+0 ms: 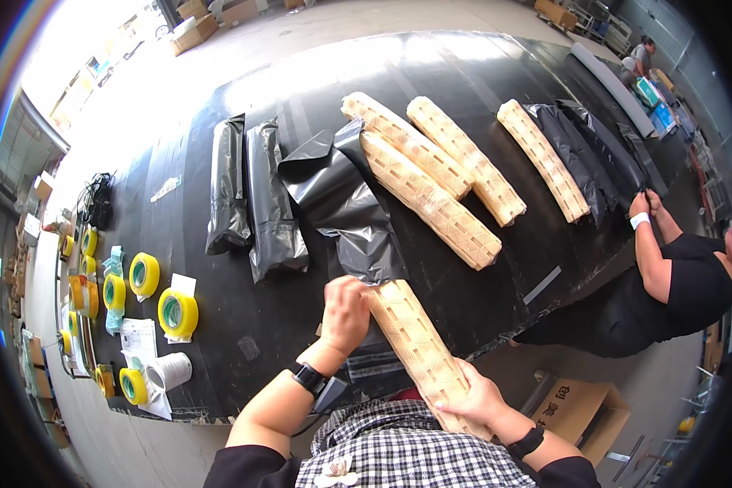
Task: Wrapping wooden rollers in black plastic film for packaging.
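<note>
My right hand (473,396) grips the near end of a long beige embossed roll (415,342), which slants from my body toward the table. The far end of this roll sits inside the mouth of a black plastic bag (372,254). Fingers curled, my left hand (346,313) pinches the bag's edge beside the roll. The rest of the bag lies crumpled and flat on the black table (244,317). Farther off are more beige rolls, among them one roll (431,199) just right of the bag. Two filled black bags (275,203) lie to the left.
Yellow tape rolls (177,314), papers and a white roll (169,372) lie at the table's left. At the right, a co-worker (659,276) handles a black bag (606,154). An open cardboard box (581,415) stands below the table's near right edge.
</note>
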Available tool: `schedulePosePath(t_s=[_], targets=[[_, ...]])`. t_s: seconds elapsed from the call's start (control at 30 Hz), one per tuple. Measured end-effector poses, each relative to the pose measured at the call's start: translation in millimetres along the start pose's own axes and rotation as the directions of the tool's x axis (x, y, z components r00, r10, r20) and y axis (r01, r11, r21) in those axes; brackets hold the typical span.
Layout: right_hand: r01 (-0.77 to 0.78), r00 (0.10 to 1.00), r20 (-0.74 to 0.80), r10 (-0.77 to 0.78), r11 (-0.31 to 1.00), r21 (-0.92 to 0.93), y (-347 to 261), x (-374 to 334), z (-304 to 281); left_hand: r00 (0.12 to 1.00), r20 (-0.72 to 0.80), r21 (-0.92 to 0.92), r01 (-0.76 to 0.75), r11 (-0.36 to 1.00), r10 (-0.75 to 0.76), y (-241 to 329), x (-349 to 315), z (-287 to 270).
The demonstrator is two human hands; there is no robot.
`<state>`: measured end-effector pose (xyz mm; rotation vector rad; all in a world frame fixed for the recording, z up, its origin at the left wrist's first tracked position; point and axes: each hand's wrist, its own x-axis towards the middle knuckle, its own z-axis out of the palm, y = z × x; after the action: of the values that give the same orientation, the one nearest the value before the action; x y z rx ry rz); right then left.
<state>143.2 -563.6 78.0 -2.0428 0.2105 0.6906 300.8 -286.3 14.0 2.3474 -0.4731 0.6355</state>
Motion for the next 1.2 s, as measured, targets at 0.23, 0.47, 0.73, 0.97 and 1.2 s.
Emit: schedulePosePath(t_s=[0.23,0.47,0.73,0.97,1.2], targets=[[0.023,0.998,-0.055,-0.029,0.993,-0.114,-33.3,29.3,18.2,0.668,0.303,-0.311,0.743,0.592,-0.679,-25.8,-1.1,28.1],[0.413,0.883,-0.048,-0.466,0.823,-0.391,-40.9,116.7,26.1,0.681,0.399,-0.231,0.723,0.651,-0.614,-34.1,-6.1,9.9],[0.183,0.960,-0.247,-0.133,0.965,0.189,-62.6,255.8,26.7,0.484,0.562,-0.295,0.875,0.383,-0.671,-34.6,12.0,10.0],[0.573,0.761,-0.161,-0.629,0.767,-0.288,-46.0,181.8,21.4,0.732,0.592,-0.034,0.440,0.897,-0.337,-12.0,-28.8,-36.8],[0.476,0.812,0.514,-0.277,0.823,-0.309,8.1,66.7,15.3,0.367,0.917,-0.132,0.653,0.746,-0.159,56.1,-138.5,-70.1]])
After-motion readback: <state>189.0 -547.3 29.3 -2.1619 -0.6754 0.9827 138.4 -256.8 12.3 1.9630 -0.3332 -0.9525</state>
